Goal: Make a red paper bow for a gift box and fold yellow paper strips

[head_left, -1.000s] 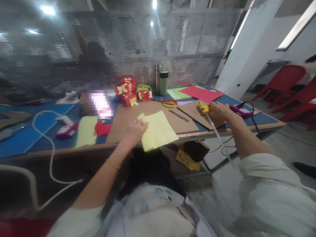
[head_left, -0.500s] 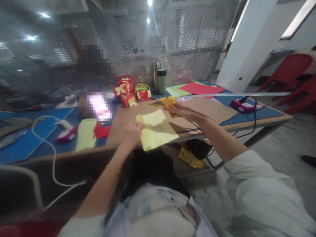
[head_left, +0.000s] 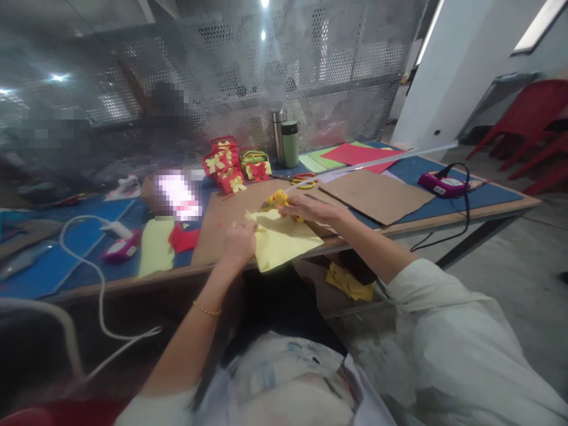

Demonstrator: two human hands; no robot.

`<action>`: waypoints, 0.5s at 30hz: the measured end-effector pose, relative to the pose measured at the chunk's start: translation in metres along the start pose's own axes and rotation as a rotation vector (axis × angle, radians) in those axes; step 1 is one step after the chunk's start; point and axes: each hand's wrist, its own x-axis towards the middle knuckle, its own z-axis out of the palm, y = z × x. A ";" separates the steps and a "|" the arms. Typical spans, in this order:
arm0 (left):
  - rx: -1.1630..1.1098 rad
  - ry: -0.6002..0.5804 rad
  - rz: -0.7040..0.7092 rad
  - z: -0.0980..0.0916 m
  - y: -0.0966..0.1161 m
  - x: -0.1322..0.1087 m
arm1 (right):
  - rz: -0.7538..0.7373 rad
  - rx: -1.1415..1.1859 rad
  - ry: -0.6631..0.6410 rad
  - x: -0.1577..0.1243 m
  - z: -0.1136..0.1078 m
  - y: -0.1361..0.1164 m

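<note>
My right hand (head_left: 306, 208) is wrapped round a yellow hot glue gun (head_left: 277, 200), with a long clear glue stick (head_left: 368, 164) running out of its back to the right. The gun's nozzle points left, just above the upper edge of a pale yellow sheet (head_left: 286, 241). My left hand (head_left: 240, 241) pinches that sheet at its left edge, where it looks folded or bunched. The sheet lies partly over the table's front edge, on brown cardboard (head_left: 210, 236). Whether the nozzle touches the sheet I cannot tell.
Red pieces with yellow bows (head_left: 224, 165) stand at the back beside a green flask (head_left: 290, 145). Yellow-handled scissors (head_left: 303, 180), a red sheet (head_left: 361, 155) and a purple device (head_left: 444, 184) lie rightward. A lit phone (head_left: 180, 194) and white cable (head_left: 101, 290) are leftward.
My right hand has brought the glue gun left and down to the yellow sheet's upper edge. The scissors and a cardboard piece behind it now show more. My left hand still pinches the sheet.
</note>
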 end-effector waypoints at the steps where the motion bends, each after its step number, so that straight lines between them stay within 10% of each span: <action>1: 0.000 0.002 0.003 0.000 0.000 0.000 | -0.006 0.002 -0.003 0.000 0.000 0.000; 15: -0.017 0.038 0.007 0.003 -0.001 -0.001 | 0.033 -0.131 0.002 0.014 0.006 0.004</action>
